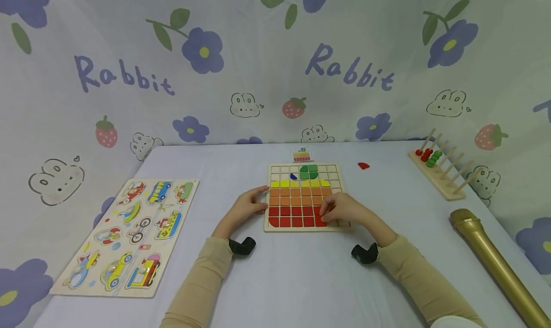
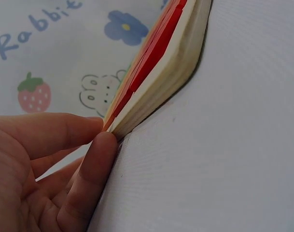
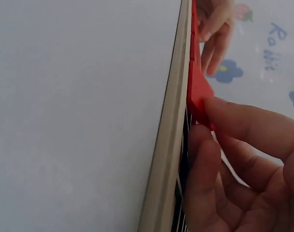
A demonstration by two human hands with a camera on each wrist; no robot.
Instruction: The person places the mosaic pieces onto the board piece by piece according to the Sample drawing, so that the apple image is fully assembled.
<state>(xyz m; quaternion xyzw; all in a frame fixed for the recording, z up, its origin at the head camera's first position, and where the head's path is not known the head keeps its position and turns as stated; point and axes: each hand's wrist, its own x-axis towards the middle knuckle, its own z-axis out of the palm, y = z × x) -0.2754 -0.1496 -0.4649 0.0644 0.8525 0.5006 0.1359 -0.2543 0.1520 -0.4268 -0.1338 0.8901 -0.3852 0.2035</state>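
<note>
A wooden grid board (image 1: 304, 228) lies flat, filled with rows of red, orange and yellow tiles, with green pieces (image 1: 308, 171) and a small blue piece (image 1: 293, 176) near its top. My left hand (image 1: 246, 204) touches the board's left edge with thumb and index fingertips, fingers fairly straight; the left wrist view shows those fingertips (image 2: 105, 140) against the rim. Thumb and finger of my right hand (image 1: 342, 207) pinch a red tile (image 3: 200, 94) at the right end of the bottom row. That tile sits tilted in the right wrist view, and its far part is hidden.
A small picture card (image 1: 303, 154) lies behind the board, a loose red piece (image 1: 363, 166) to its right. A vehicle puzzle board (image 1: 148, 213) lies left. At right are a bead-and-peg rack (image 1: 443, 177) and a gold microphone (image 1: 495, 261). A printed curtain (image 1: 267, 70) hangs behind.
</note>
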